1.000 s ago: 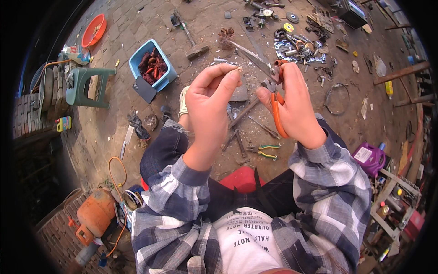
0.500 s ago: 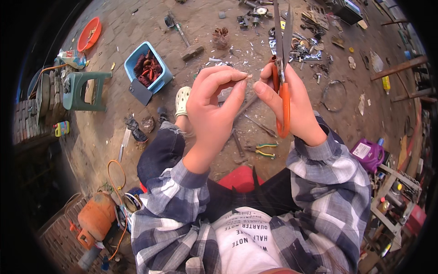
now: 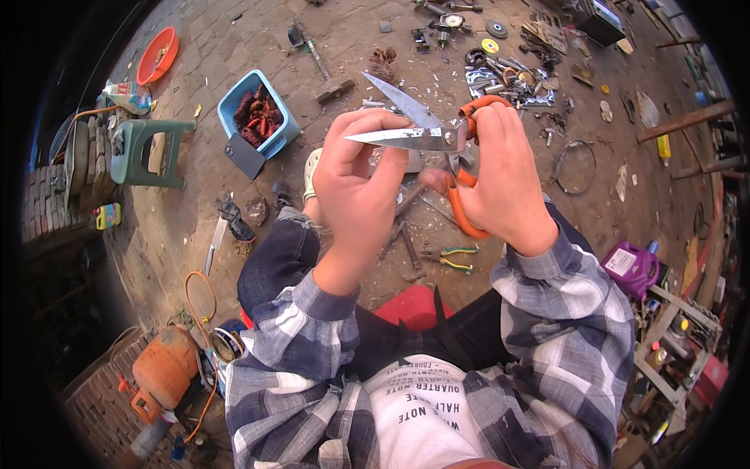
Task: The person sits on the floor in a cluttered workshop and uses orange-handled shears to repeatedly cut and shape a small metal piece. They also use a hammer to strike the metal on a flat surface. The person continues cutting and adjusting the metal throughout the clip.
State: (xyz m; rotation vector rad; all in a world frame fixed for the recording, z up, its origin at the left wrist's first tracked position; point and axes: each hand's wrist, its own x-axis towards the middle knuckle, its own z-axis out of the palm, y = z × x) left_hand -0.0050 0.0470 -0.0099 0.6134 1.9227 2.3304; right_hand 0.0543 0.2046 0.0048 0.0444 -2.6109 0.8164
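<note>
"Well, where are the scissors [image 3: 451, 139], and how are you holding them?"

"Up in front of me, above the floor [image 3: 183, 223]. My right grip [image 3: 512, 184] is clamped on their orange loops, and the blades gape toward my left grip [image 3: 355, 176]."

"And that left one?"

"Curled, thumb and forefinger near each other. A blade crosses in front of them, so I can't tell whether the tips meet or pinch anything."

"What could go wrong?"

"A nick, I'd say: with an edge so near skin, a careless squeeze or a twist of my wrist might cause it. Smooth loops could slip, too."

"How are they made?"

"Grey metal, long and tapering, blotchy along the flat, with rounded handles that look like plastic."

"And beyond?"

"Below, pliers [image 3: 445, 258] with slim yellow-and-green handles. Farther out, a boxy blue bucket [image 3: 283, 141] of wrinkled dark-red lumps [image 3: 260, 117], a flat dark slab [image 3: 244, 156] beside it, then a moulded green stool [image 3: 144, 152]. The floor itself looks rough and gritty."
</note>
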